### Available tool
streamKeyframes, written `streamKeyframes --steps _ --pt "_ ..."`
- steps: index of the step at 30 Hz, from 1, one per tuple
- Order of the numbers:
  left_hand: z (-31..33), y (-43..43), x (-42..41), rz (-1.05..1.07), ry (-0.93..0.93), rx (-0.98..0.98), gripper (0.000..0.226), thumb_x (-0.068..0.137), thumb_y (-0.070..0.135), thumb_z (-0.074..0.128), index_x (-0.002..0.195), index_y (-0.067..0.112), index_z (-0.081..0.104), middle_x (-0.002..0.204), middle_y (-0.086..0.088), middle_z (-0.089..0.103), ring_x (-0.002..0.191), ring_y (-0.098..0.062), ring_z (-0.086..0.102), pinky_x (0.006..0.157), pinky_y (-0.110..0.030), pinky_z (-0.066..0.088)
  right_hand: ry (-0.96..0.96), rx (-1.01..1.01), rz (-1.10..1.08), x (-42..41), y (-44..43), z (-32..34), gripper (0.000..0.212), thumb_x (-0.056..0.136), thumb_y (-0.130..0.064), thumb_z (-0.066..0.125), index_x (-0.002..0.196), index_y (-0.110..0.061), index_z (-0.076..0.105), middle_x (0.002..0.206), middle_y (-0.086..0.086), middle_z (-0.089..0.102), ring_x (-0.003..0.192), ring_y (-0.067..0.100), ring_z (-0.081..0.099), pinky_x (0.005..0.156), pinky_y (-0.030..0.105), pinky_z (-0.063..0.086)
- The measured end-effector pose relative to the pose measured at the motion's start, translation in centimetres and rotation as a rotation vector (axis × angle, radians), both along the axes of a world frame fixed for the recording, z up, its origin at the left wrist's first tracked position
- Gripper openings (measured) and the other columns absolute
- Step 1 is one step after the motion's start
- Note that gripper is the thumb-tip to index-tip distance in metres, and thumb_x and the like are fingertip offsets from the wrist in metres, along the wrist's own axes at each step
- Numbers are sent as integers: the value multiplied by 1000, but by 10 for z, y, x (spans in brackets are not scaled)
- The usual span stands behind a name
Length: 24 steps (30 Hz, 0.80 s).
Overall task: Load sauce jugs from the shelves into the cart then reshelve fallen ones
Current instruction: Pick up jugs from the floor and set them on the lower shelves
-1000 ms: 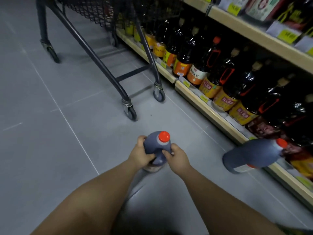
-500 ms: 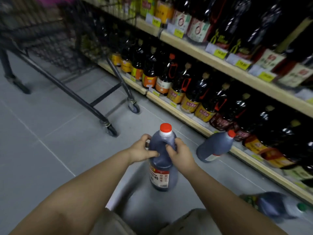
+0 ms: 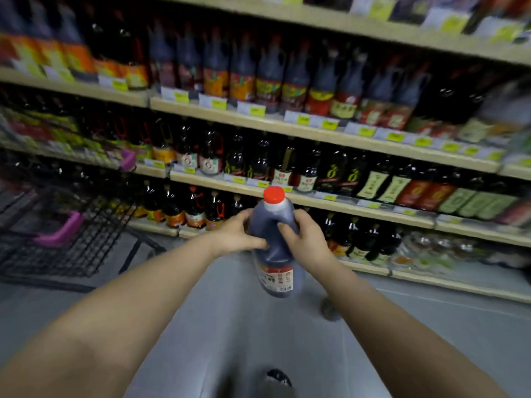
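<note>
Both hands clamp one sauce jug (image 3: 274, 248) around its upper body: left hand (image 3: 237, 238) on its 9 o'clock side, right hand (image 3: 306, 244) on its 3 o'clock side, fingers wrapped onto the dark shoulder. Jug is off the floor, held at frame centre in front of the shelves (image 3: 330, 136), red cap (image 3: 273, 194) overlapping the edge of the second-lowest shelf board.

Progress, judged: mid-task. Cart (image 3: 66, 242) sits at 9 o'clock, wire basket with pink trim, contents blurred, can't tell what's loaded. A dark blurred thing on the floor (image 3: 431, 326) at about 5 o'clock of the jug (image 3: 330, 310) may be another fallen jug, not sure. Held jug looks headed for the shelf, so likely the reshelve stage, with this placement and maybe more pickups left. Shelves look mostly full; no clear gap spotted through the blur.

Orientation: jug near upright, long axis running 12 to 6, cap toward 12, tipped a bit so the base swings toward 5. Label (image 3: 275, 278) low on the body, facing the camera.
</note>
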<state>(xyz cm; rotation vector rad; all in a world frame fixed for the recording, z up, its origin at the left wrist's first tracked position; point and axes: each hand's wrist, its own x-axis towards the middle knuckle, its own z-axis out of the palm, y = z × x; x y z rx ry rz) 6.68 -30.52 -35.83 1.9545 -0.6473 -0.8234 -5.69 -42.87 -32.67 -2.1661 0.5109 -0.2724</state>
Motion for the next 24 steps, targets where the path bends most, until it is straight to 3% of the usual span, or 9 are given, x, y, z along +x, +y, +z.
streamKeyframes --steps 3,6,9,12,14,16,21,24 --pt "63 -20 -28 -80 37 -28 95 60 21 83 141 18 32 126 -3 55 113 -19 54 94 -34 47 -71 -20 -109 -37 -8 60 16 94 -15 52 101 -1 55 90 11 57 83 22 53 67 28 38" --pt "102 -46 -66 -156 173 -100 106 44 26 77 138 22 28 119 -4 56 107 -20 57 86 -37 52 -144 -53 -237 -77 -23 101 14 94 -13 52 99 -1 56 85 4 54 75 14 50 57 14 35" --pt "121 -77 -106 -266 216 -136 98 54 22 74 138 32 25 125 -4 55 110 -22 56 79 -36 52 -195 -43 -328 -122 -41 125 7 95 -15 51 95 -9 54 80 -2 51 70 4 48 55 10 35" --pt "133 -114 -146 -385 113 -147 88 70 12 77 142 22 27 131 2 49 114 -14 50 79 -23 48 -205 -99 -412 -170 -65 134 4 95 -17 51 93 -14 52 79 -5 52 73 8 50 56 9 36" --pt "136 -141 -171 -446 93 -125 87 70 9 79 141 18 29 129 4 47 111 -12 48 77 -20 45 -172 -141 -485 -202 -84 133 5 95 -18 52 92 -14 52 83 -1 55 79 17 54 57 14 36" --pt "138 -172 -197 -503 58 -101 93 65 14 82 142 15 29 129 2 47 111 -12 49 81 -24 43 -126 -181 -550 -232 -108 131 8 94 -21 52 94 -13 54 89 9 59 88 27 57 65 29 37" --pt "128 -252 -256 -589 66 -80 94 58 21 82 139 23 34 126 0 55 106 -18 58 64 -23 51 87 -395 -670 -303 -176 125 18 94 -35 50 94 -17 51 99 12 64 94 34 57 63 31 30" --pt "117 -299 -286 -582 70 -58 94 63 16 83 141 22 31 129 -2 54 110 -19 57 80 -32 55 197 -468 -696 -335 -219 121 23 95 -42 45 91 -19 44 97 8 64 93 33 59 63 32 34"
